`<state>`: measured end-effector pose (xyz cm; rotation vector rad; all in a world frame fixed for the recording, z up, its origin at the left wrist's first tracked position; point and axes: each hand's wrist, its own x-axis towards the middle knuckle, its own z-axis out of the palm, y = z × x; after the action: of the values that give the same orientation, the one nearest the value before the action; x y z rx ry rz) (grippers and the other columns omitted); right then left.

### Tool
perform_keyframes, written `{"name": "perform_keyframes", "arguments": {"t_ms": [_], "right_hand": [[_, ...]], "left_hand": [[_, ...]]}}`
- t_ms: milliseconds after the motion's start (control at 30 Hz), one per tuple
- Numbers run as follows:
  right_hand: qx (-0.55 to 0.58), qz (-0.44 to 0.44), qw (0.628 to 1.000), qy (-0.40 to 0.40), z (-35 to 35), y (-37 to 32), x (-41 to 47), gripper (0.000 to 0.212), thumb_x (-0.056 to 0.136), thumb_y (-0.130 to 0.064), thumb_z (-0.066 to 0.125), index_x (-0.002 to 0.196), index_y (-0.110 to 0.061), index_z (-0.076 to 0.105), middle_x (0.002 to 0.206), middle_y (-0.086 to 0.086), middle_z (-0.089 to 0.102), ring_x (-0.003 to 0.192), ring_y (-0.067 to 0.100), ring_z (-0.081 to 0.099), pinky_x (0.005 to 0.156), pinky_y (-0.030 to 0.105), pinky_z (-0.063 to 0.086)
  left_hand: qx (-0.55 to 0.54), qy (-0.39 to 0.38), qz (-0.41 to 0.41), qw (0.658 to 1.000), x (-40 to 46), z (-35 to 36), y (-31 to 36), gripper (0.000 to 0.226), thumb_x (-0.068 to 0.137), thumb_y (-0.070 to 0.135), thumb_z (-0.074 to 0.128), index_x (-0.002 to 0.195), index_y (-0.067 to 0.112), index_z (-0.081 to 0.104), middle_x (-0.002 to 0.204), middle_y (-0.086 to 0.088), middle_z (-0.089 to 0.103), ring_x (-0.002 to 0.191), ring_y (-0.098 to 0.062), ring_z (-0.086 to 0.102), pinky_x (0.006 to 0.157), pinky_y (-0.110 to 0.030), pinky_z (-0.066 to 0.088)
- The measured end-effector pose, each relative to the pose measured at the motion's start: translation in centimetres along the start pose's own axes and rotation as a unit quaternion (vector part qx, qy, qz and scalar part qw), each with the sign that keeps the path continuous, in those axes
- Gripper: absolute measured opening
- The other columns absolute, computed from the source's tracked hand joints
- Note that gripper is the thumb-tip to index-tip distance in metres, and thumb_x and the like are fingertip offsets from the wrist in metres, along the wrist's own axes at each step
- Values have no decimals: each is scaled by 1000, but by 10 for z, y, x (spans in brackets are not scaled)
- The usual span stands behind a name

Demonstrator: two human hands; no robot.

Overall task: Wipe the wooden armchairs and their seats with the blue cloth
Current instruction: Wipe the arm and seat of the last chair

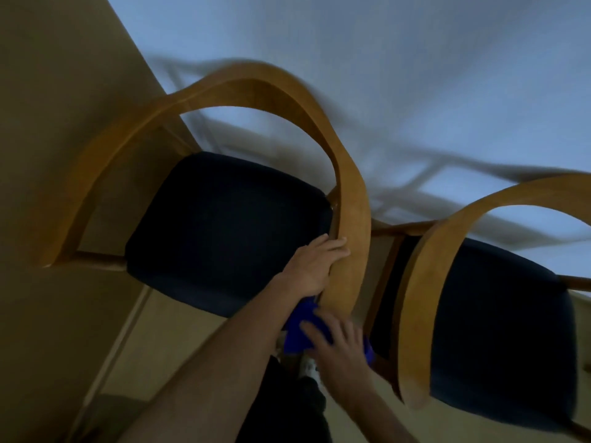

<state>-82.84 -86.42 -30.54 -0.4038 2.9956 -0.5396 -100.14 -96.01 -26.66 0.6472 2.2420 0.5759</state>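
Note:
Two wooden armchairs stand side by side against a pale wall, both blurred by motion. The left armchair (256, 87) has a curved wooden arm band and a dark blue seat (224, 231). The right armchair (425, 282) has the same shape and a dark seat (502, 340). My left hand (315, 262) grips the inner edge of the left chair's right armrest. My right hand (339, 346) presses the blue cloth (299, 334) against the lower end of that same armrest, fingers spread over the cloth.
A pale wall (415, 75) rises behind the chairs, with their shadows on it. Beige floor (64, 139) lies to the left and below. My dark trouser leg (287, 404) and a light shoe (308, 367) show beneath my arms.

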Motion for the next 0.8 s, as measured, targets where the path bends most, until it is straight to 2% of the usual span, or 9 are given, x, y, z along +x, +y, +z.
{"name": "perform_keyframes", "arguments": {"t_ms": [100, 233, 300, 367, 467, 567, 633, 700, 800], "right_hand": [[-32, -124, 989, -76, 12, 0, -9, 48, 77, -41, 60, 123, -38, 50, 137, -4, 41, 111, 22, 43, 80, 40, 51], [-56, -174, 978, -101, 3, 25, 8, 47, 82, -42, 51, 128, -36, 45, 139, -3, 39, 112, 23, 43, 82, 38, 47], [-18, -137, 988, -72, 2, 29, 14, 46, 83, -40, 51, 129, -34, 47, 140, -4, 39, 114, 24, 42, 85, 39, 44], [19, -57, 998, -17, -3, 40, 31, 45, 84, -35, 53, 129, -30, 49, 140, -3, 39, 119, 25, 40, 92, 39, 36], [15, 40, 997, 61, -12, 72, 79, 44, 86, -27, 56, 130, -24, 47, 140, 2, 40, 126, 28, 36, 101, 39, 27], [0, 99, 992, 81, -15, 90, 120, 49, 87, -18, 61, 134, -19, 46, 143, 8, 43, 133, 29, 34, 108, 49, 30], [1, 153, 984, 87, -12, 80, 122, 49, 89, -16, 60, 136, -17, 47, 147, 9, 40, 138, 28, 29, 111, 53, 28], [4, 155, 985, 74, -8, 63, 102, 47, 92, -22, 55, 138, -16, 45, 152, 8, 33, 143, 25, 23, 115, 52, 21], [-17, 75, 997, 27, 0, 51, 67, 49, 95, -32, 48, 141, -16, 39, 153, 11, 30, 144, 28, 22, 115, 52, 22]], "left_hand": [[53, -15, 29, 998, 8, -8, -14, 70, 90, -7, 45, 149, 25, 26, 159, 12, 13, 147, -17, 2, 117, -45, 19], [10, -2, 40, 999, 16, -12, -23, 74, 87, -14, 40, 148, 27, 29, 157, 14, 18, 147, -14, 7, 117, -42, 19], [-1, -4, 47, 999, 20, -15, -27, 74, 86, -15, 38, 147, 26, 31, 157, 14, 20, 147, -14, 7, 117, -42, 18], [2, -5, 54, 999, 23, -18, -31, 72, 86, -14, 39, 147, 25, 33, 156, 14, 23, 147, -14, 8, 117, -44, 19], [-31, 21, 40, 999, 25, -14, -29, 66, 91, -6, 46, 147, 25, 32, 155, 10, 26, 146, -14, 12, 116, -45, 22], [-43, 71, 16, 996, 26, -11, -20, 66, 95, 4, 47, 151, 24, 20, 160, 5, 12, 147, -17, 9, 116, -45, 24], [-40, 97, 3, 994, 26, -14, -16, 61, 98, 10, 41, 152, 23, 16, 161, 4, 3, 147, -18, 5, 116, -45, 23], [-48, 103, -5, 993, 26, -17, -13, 57, 99, 12, 35, 152, 23, 16, 160, 6, 2, 147, -16, 5, 116, -46, 23], [-39, 91, -24, 995, 24, -19, -13, 55, 101, 16, 34, 152, 24, 14, 161, 5, 3, 147, -15, 4, 117, -46, 22]]}}
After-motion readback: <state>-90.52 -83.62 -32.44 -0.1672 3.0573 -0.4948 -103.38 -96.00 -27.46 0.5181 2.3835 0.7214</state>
